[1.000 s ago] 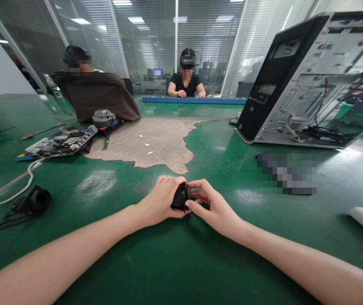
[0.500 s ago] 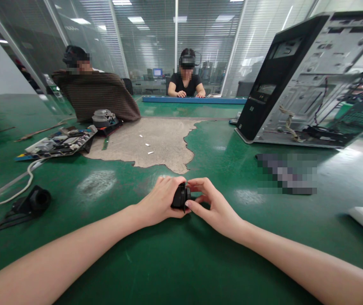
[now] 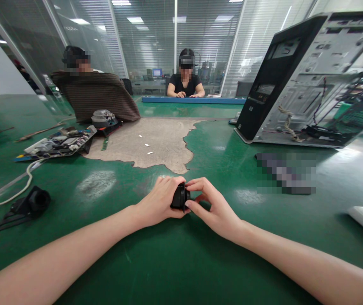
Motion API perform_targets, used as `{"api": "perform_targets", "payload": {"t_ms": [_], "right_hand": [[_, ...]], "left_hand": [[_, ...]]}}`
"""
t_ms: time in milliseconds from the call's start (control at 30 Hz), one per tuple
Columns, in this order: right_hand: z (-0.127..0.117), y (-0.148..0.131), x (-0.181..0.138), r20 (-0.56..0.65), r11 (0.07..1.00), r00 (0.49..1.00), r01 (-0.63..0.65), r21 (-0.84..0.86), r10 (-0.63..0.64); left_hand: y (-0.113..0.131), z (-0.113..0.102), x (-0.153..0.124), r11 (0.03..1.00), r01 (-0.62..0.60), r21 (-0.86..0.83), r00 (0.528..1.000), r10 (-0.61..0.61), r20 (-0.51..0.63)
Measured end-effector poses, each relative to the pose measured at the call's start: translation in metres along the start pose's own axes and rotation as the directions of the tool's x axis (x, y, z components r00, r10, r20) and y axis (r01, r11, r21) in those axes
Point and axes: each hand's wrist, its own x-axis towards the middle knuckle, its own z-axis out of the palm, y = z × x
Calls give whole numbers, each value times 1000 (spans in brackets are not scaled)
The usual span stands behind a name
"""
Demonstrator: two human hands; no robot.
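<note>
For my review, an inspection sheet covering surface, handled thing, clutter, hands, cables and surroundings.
Surface: green tabletop with a beige patch, white scraps on it.
Handled thing: black part; kind unclear.
Clutter: circuit board and black plastic piece at left; open computer case and blurred object at right.
Hands: left hand grips the black part; right hand touches its right side with thumb and finger.
Cables: pale cable at left; wires inside the case.
Surroundings: one person behind a blue bar, another beyond brown cloth.
</note>
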Motion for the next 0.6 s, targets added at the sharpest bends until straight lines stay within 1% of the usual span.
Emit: {"api": "perform_targets", "payload": {"t_ms": [100, 233, 333, 467, 533, 600], "right_hand": [[1, 1, 1, 14, 998, 998, -65, 17, 64], [2, 0, 0, 65, 993, 993, -102, 62, 98], [1, -2, -1, 56, 997, 997, -57, 54, 54], [0, -4, -2, 13, 996, 998, 68, -52, -67], [0, -5, -2, 3, 996, 997, 76, -49, -76], [0, -3, -1, -6, 999, 999, 46, -20, -46]], "left_hand": [[0, -1, 0, 1000, 5, -14, 1000, -5, 6], [1, -1, 0, 1000, 8, -6, 1000, -8, 14], [0, -2, 0, 1000, 6, -3, 1000, -6, 15], [0, -2, 0, 1000, 11, -2, 1000, -11, 18], [0, -2, 0, 1000, 14, -4, 1000, -14, 21], [0, -2, 0, 1000, 14, -6, 1000, -14, 20]]}}
